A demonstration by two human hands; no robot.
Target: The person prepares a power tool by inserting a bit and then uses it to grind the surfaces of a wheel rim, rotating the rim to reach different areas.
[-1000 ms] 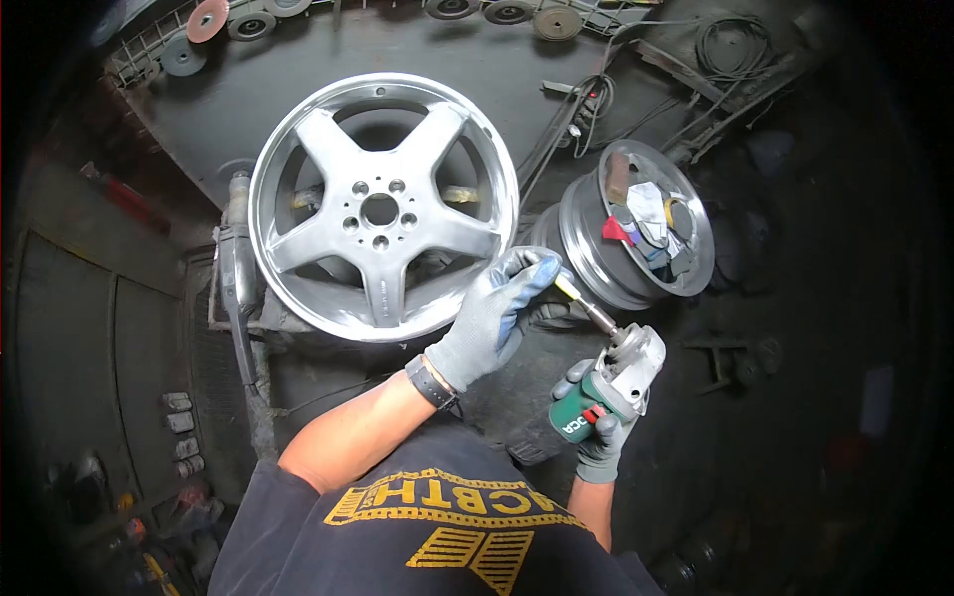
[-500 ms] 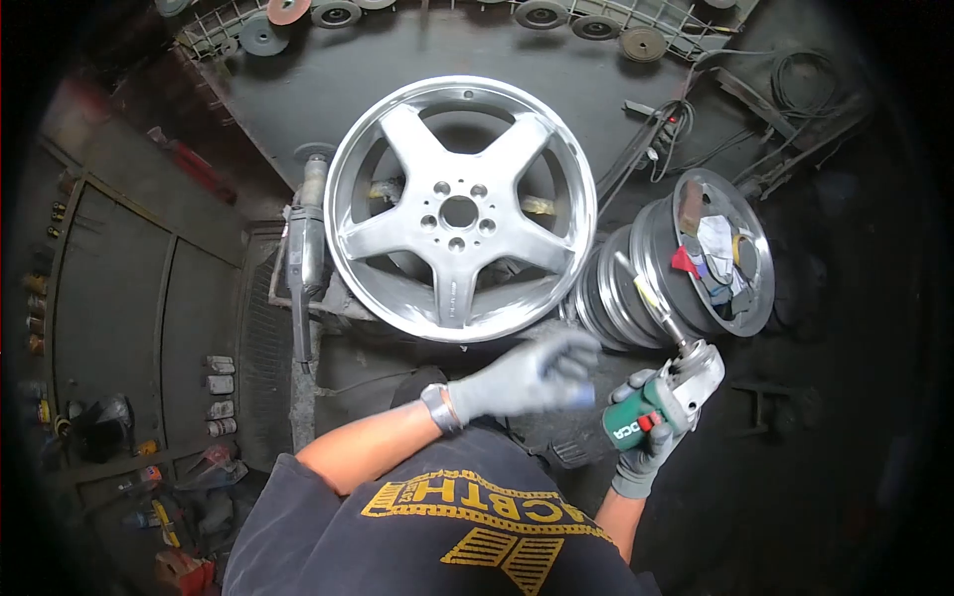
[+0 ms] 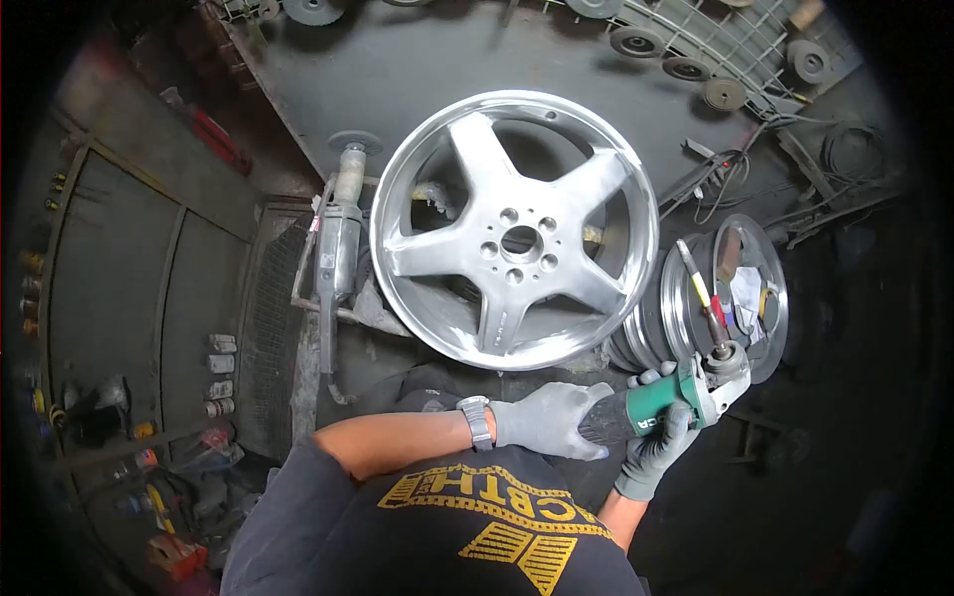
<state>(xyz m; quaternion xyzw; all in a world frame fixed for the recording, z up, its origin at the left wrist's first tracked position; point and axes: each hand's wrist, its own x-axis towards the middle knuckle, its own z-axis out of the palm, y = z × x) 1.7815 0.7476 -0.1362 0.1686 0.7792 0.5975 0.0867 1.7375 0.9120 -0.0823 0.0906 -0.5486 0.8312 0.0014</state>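
My right hand (image 3: 664, 452), in a grey glove, is wrapped round the green body of a power grinder (image 3: 658, 402). My left hand (image 3: 552, 419), also gloved, closes around the grinder's dark rear end. From the metal head a long spindle (image 3: 706, 298) with a yellow band points up and away, towards the wheels stacked at the right. A large silver five-spoke wheel rim (image 3: 477, 328) stands in front of me, tilted to face me. Both hands are below its lower edge, apart from it.
Another power tool with a disc (image 3: 340, 248) rests left of the rim. Stacked wheels (image 3: 679, 308) at the right hold rags and abrasive pieces. Discs (image 3: 636, 42) hang on a wire rack behind. Cables (image 3: 730, 179) lie back right; cans (image 3: 221, 366) line the left.
My left hand has come down onto the grinder's rear end and closed round it. My right thumb has shifted over the body. The view has turned, so the rim appears further right.
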